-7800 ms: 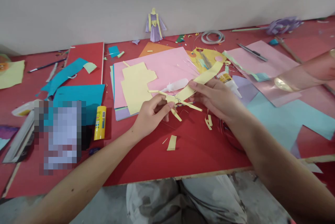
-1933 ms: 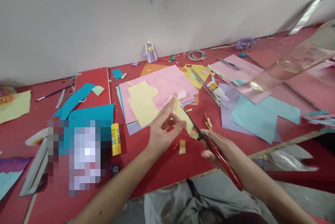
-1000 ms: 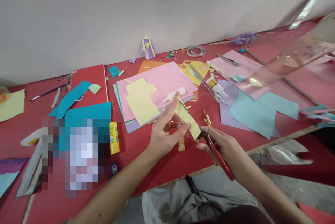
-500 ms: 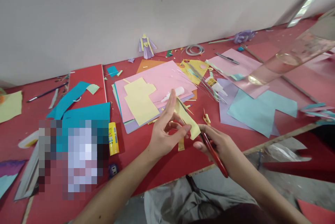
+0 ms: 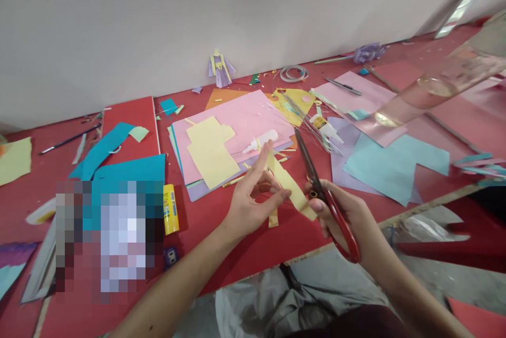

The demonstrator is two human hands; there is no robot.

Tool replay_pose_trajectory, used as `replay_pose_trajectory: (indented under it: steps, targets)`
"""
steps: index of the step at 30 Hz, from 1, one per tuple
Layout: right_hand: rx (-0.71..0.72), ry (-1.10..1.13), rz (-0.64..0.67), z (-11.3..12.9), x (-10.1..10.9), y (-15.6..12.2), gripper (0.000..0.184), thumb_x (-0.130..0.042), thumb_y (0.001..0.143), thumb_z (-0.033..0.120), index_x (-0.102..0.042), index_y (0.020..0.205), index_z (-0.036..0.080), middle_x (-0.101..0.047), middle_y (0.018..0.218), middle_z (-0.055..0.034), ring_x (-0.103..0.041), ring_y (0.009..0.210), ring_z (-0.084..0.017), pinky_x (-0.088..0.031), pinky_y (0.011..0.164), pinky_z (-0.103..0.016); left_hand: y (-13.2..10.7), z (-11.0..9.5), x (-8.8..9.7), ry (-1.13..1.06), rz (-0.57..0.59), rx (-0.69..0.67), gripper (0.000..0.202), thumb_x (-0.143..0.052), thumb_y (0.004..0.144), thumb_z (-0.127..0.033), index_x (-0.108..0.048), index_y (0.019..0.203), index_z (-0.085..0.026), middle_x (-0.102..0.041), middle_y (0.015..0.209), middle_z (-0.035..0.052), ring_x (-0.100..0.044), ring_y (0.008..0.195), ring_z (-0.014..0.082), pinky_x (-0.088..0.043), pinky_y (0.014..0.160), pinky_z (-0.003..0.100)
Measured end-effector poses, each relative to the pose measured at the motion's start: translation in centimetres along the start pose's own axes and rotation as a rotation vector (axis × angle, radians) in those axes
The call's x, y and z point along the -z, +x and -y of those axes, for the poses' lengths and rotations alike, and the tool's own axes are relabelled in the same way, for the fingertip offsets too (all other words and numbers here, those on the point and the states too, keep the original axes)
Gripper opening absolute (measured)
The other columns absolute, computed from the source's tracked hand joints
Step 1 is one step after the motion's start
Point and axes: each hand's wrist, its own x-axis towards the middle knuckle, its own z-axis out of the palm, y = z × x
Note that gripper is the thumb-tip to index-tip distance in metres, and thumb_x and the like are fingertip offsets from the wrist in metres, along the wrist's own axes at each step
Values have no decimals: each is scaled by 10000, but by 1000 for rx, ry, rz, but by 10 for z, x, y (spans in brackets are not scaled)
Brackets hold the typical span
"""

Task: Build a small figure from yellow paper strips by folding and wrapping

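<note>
**Two hands, one strip, one pair of scissors**

One left hand pinches a single pale yellow paper strip between thumb and fingers, with the forefinger stretched out straight. The strip is held just above the red counter, near its front edge. One right hand is clenched through the red handles of one pair of scissors. The blades point away from the person and lie just beside the strip; whether they touch it cannot be told.

Behind the hands lies a stack of sheets with one pink sheet on top and one notched yellow sheet over it. There are two glue bottles, one on the stack and one to its right. One yellow glue stick and one paper figure by the wall complete the count.

A pixelated patch hides what lies at lower left. A clear, blurred object at the right is cut off by the frame and cannot be identified.
</note>
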Motion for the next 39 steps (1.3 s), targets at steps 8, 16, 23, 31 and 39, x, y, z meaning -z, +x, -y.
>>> replay_pose_trajectory:
  steps: [8,16,23,31,39]
  targets:
    - [-80,270,20,2,7,-3,423,-665,767,531,-559,1041,227,-562,689,13,-510,451,-95,-414,390,-197,4,-3,4,15,-18,39,421,-656,845,-205,-612,1250,-311,-616,1194,68,-564,784,92,-538,715,205]
    - [-110,522,25,10,-2,-7,393,-737,742,416,-548,1051,263,-520,635,55,-411,414,-47,-321,372,-162,5,0,6,139,-23,114,379,-647,859,-269,-631,1236,-294,-697,960,42,-610,770,111,-516,705,205]
    - [-184,585,-14,11,-12,-8,488,-799,674,343,-543,1079,248,-441,594,90,-329,399,-26,-246,357,-158,5,-7,4,259,87,91,378,-623,872,-255,-618,1249,-286,-698,864,30,-636,747,130,-526,727,241]
    - [-109,586,-27,12,-13,-5,336,-722,767,279,-544,1050,250,-588,699,44,-362,395,-27,-285,354,-159,7,-7,3,264,155,110,386,-610,865,-173,-624,1244,-246,-723,800,32,-655,738,130,-518,729,221]
    - [-155,476,-7,7,-13,-1,288,-711,769,323,-556,985,213,-388,438,114,-332,331,-48,-266,315,-154,5,-9,4,228,248,61,399,-603,870,-197,-603,1268,-237,-715,1057,69,-672,759,124,-527,720,216]
